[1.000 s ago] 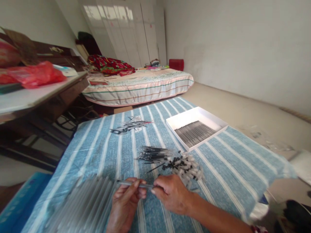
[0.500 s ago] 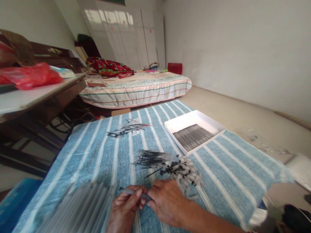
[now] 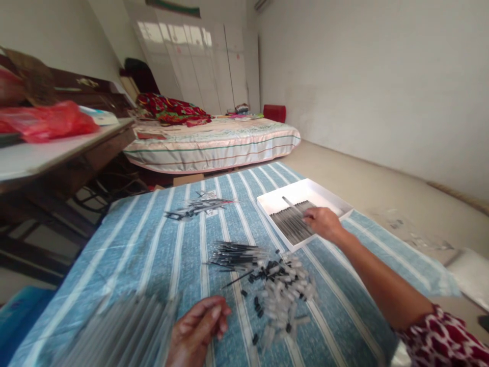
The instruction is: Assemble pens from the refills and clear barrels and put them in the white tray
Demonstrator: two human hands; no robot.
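Observation:
My right hand is over the white box, its fingers closed on a grey pen that slants across a row of similar pens. Low in the middle, my left hand hovers above the cloth, fingers loosely curled and a little apart, with nothing seen in them. Between the hands lies a heap of small clear and black caps. Beside it is a bundle of dark pen refills. Grey pen tubes, somewhat blurred, lie left of my left hand.
A blue striped cloth covers the table. Farther back lies a loose pile of thin refills. A side table with a red plastic bag stands on the left, a bed beyond.
Both hands were together on a grey pen at the near edge. The right hand has since carried it to the box; the left has let go and stays near the same spot.

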